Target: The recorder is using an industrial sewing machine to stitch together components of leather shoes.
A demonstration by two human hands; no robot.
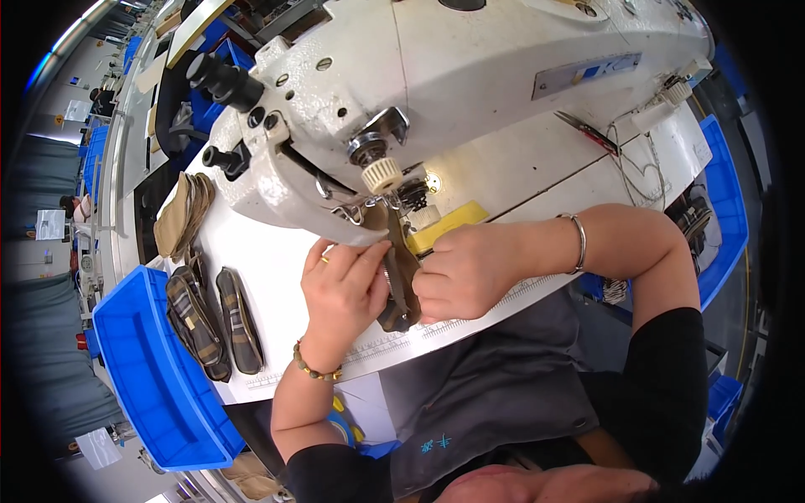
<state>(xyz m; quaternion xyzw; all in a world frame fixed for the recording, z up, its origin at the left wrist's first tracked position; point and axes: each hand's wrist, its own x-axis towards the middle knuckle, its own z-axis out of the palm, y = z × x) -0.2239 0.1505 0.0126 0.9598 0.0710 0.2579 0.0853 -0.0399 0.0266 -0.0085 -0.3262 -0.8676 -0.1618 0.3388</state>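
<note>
A brown fabric piece (403, 270) runs from under the head of the white sewing machine (470, 92) toward the table's front edge. My left hand (342, 283) pinches its left side, thumb and fingers together close to the needle area. My right hand (466, 272) is curled against the right side of the piece, its fingertips closed on the edge and partly hidden. A yellow plate (449, 226) lies just beyond the right hand. The needle itself is hidden behind the machine's guard.
Left of the machine, plaid and brown fabric pieces (239, 320) lie beside a stack of tan pieces (183, 216). A blue bin (159, 369) stands at the table's left edge, another blue bin (728, 210) at the right. Red-handled snips (591, 134) rest behind the right forearm.
</note>
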